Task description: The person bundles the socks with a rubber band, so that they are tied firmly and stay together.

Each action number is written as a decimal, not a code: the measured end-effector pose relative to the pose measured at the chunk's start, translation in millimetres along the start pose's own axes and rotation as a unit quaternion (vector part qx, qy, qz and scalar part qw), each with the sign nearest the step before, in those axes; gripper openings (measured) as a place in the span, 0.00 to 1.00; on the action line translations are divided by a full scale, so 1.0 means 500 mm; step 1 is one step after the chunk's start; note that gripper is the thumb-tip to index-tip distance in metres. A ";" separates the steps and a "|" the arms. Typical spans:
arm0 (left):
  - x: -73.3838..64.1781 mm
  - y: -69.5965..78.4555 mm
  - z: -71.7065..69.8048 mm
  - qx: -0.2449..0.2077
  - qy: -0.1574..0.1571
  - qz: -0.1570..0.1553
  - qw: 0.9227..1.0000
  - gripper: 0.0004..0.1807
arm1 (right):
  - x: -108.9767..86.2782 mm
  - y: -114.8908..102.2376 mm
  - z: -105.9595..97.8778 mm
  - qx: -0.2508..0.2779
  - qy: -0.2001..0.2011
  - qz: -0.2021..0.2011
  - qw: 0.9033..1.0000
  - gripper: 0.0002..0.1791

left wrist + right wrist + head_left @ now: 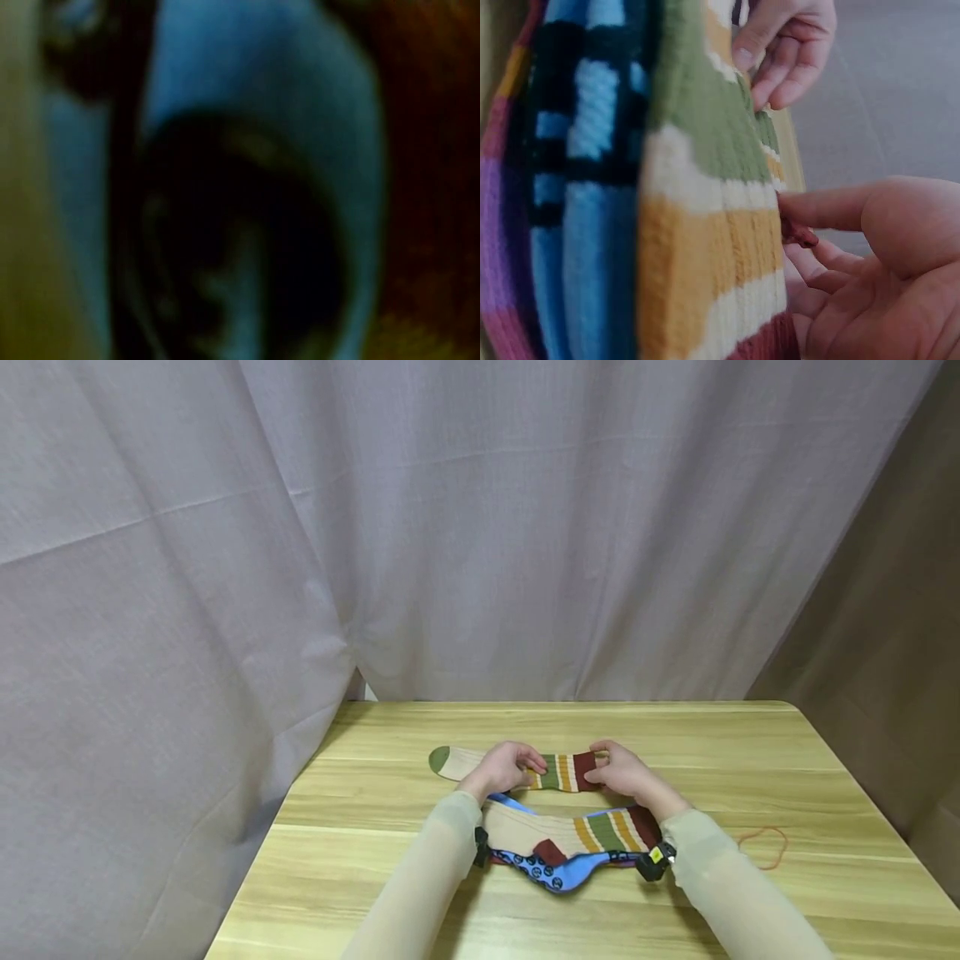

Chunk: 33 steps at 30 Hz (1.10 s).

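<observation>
A striped sock, cream with green toe and dark red cuff, lies across the far part of the table. My right hand pinches its cuff between thumb and fingers; in the right wrist view, a dark red bit of cuff shows at those fingers. Around the sock's middle, my left hand has thumb and bent fingers at the fabric. Nearer me lies a second sock of the same pattern, over a blue sock with black markings. The left wrist view is dark and blurred, with blue and black fabric close up.
Purple fabric shows beside the blue sock in the right wrist view. A thin red loop lies on the wooden table to the right. Grey curtains hang behind the table and along its left side.
</observation>
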State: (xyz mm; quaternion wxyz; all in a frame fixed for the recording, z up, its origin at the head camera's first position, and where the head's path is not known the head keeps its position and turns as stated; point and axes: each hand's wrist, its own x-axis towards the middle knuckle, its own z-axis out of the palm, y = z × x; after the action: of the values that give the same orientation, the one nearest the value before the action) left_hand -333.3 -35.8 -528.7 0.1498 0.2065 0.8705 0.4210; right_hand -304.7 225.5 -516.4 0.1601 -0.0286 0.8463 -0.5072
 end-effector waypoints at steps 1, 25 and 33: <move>0.000 0.000 0.000 0.000 0.000 -0.001 1.000 0.16 | 0.000 -0.001 0.002 -0.004 0.007 -0.002 1.000 0.38; -0.017 -0.019 -0.045 -0.099 -0.020 0.034 0.994 0.18 | 0.014 0.001 0.014 -0.065 0.013 -0.030 0.997 0.20; -0.056 -0.070 -0.130 -0.046 0.135 -0.003 0.990 0.15 | 0.007 0.004 -0.001 -0.065 0.009 -0.037 0.997 0.21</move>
State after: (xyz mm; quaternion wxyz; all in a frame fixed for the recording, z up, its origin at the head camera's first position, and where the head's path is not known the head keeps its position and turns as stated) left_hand -345.1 -112.6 -515.1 0.0415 0.1385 0.8631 0.4839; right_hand -307.9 226.2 -519.0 0.1315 -0.0657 0.8773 -0.4569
